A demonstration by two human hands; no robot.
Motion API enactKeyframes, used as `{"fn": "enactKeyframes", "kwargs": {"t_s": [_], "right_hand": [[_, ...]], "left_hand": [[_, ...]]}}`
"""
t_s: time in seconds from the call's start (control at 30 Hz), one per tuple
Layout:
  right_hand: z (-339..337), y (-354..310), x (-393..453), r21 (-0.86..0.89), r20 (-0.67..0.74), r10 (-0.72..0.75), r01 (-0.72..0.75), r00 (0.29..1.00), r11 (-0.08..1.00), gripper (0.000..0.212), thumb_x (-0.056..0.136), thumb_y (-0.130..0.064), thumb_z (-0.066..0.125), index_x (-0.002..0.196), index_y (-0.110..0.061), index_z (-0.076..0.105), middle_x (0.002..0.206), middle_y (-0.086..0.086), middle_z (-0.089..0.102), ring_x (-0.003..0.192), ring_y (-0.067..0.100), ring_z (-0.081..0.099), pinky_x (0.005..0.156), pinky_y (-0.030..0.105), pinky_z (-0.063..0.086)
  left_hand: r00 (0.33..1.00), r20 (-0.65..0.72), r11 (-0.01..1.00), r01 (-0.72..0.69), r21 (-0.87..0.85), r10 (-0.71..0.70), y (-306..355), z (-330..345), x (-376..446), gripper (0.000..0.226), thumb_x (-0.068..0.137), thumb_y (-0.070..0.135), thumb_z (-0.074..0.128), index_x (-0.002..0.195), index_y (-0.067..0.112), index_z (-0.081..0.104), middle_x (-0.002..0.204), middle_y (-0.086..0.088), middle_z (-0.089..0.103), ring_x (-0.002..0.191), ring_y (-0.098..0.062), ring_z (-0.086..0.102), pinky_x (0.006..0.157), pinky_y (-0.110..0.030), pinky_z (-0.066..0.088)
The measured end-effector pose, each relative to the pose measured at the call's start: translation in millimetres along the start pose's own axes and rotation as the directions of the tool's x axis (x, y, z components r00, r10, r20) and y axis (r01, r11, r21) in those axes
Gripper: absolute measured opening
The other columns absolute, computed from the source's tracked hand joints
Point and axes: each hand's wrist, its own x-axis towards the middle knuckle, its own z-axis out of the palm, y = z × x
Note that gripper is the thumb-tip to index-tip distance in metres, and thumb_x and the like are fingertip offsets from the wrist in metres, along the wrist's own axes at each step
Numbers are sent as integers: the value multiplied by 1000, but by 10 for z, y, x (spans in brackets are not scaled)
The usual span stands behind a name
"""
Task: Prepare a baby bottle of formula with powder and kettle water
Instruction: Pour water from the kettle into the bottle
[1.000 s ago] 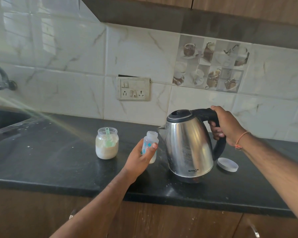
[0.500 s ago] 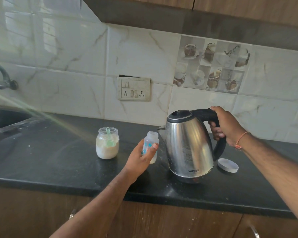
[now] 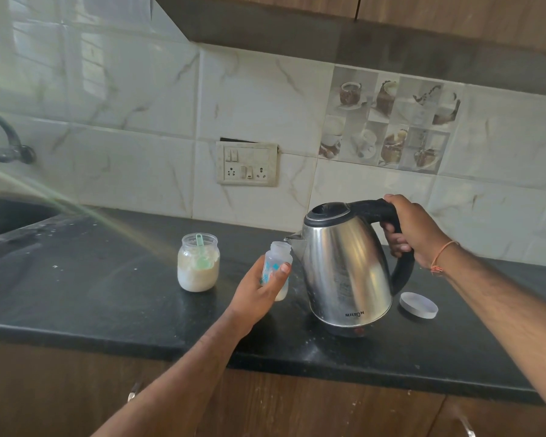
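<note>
since the kettle (image 3: 347, 266) leans with its spout (image 3: 295, 244) just over the open mouth of the baby bottle (image 3: 276, 269), the pour turns on that one alignment. the bottle stands upright at about nine o'clock from the kettle body, long axis vertical, wrapped by the fingers of the left hand (image 3: 259, 291) above the countertop (image 3: 108, 294). the right hand (image 3: 413, 231) clenches the kettle's handle (image 3: 388, 216) at three o'clock. whether water is flowing cannot be told.

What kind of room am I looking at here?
Most likely a home kitchen: a dark stone counter over wooden cabinets, a tap above a sink at far left, and a tiled wall carrying a switch-and-socket plate.
</note>
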Motion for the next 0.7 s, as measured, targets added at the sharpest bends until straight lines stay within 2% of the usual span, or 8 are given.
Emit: {"fn": "enactKeyframes", "kwargs": {"t_s": [0.13,0.47,0.7], "right_hand": [[5,-4,-8,0,-6,4,-4,1000,1000,60,101,-52,41,55,-14,43,49,3,25,39,18,20,52,32,26],[8,-18,-8,-13,-3,7,-7,1000,1000,59,102,-52,40,57,-13,42,48,3,25,40,18,20,52,32,27],[18,-33,-5,-19,4,0,0,1000,1000,60,102,-51,39,57,-12,42,49,3,24,38,18,20,52,32,26]], "left_hand": [[1000,2,1000,-6,-4,6,0,-2,-5,74,88,72,53,151,35,49,135,8,64,123,-15,63,109,-36,53],[1000,2,1000,2,-5,-2,-8,2,4,80,84,75,53,153,34,47,138,8,63,124,-16,63,114,-42,52],[1000,-6,1000,-7,-20,7,-1,1,-1,74,85,73,54,150,36,47,135,9,63,121,-13,63,109,-35,53]]}}
